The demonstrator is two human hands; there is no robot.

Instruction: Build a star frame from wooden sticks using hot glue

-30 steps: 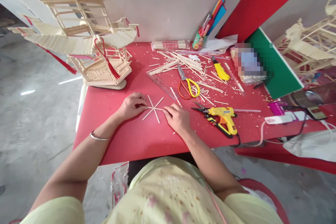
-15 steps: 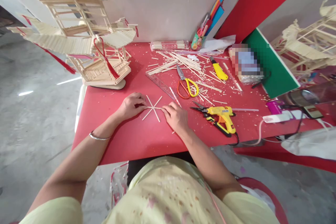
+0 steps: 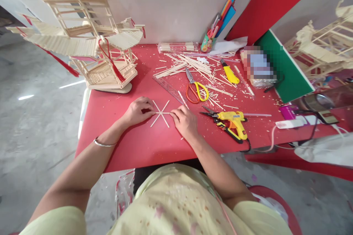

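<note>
Thin wooden sticks joined at the middle form a star shape (image 3: pixel 161 113) in front of me, at the near part of the red table. My left hand (image 3: pixel 139 111) pinches the tip of its left arm between thumb and fingers. On the opposite side, my right hand (image 3: pixel 184 120) pinches the tip of the right arm. The other arms of the star stick out free between my hands. A red-and-white striped stick (image 3: pixel 182 99) lies just beyond my right hand, partly hidden by it. The fingertips cover both held ends.
A stick-built pagoda model (image 3: pixel 110 71) stands at the left. Beyond my hands lie scissors (image 3: pixel 197 87), a clear ruler (image 3: pixel 169 89), loose sticks (image 3: pixel 193 64) and a yellow cutter (image 3: pixel 231 73). To the right are a yellow glue gun (image 3: pixel 234 119), pliers (image 3: pixel 228 130) and a power strip (image 3: pixel 289 123).
The star of sticks has shifted and turned very slightly between my fingertips. Both hands keep their pinch and stay nearly in place.
</note>
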